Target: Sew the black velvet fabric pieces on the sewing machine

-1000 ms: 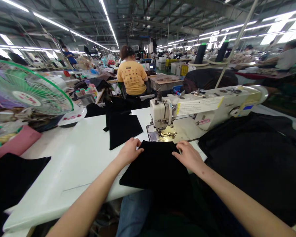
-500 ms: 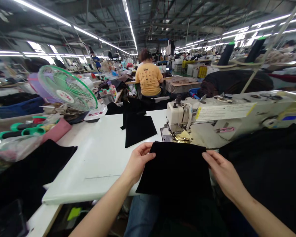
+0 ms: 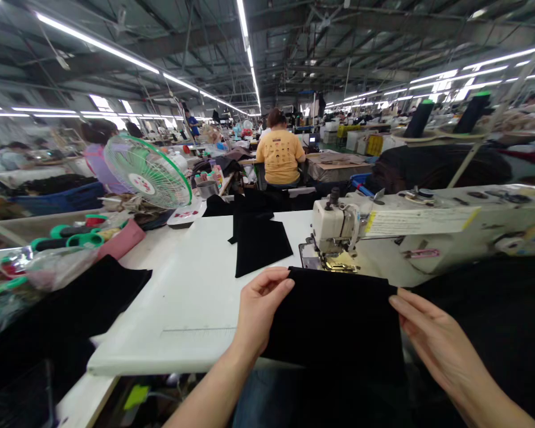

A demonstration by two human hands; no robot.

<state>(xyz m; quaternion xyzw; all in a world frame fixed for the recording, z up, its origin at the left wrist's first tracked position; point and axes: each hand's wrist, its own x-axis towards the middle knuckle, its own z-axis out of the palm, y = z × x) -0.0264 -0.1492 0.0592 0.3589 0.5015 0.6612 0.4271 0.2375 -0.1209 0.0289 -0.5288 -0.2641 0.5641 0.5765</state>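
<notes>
A black fabric panel (image 3: 334, 321) is stretched between my two hands at the front edge of the white table (image 3: 200, 297). My left hand (image 3: 263, 303) pinches its upper left corner between thumb and fingers. At the upper right corner, my right hand (image 3: 432, 324) grips the cloth the same way. The panel's top edge lies just in front of the sewing machine (image 3: 339, 223), close to its needle area and brassy plate (image 3: 341, 266). Its lower part hangs over my lap. Another black fabric piece (image 3: 263, 246) lies flat on the table, left of the machine head.
A green-rimmed fan (image 3: 145, 175) stands at the back left. Thread spools (image 3: 84, 239) and plastic bags sit at the left, beside more black cloth (image 3: 93, 291). Dark fabric (image 3: 494, 309) fills the right side. Ahead sits a person in a yellow shirt (image 3: 280, 156).
My view has tilted up and turned slightly left. Both hands still hold the panel, now nearer to me, with its right corner drawn lower and further right.
</notes>
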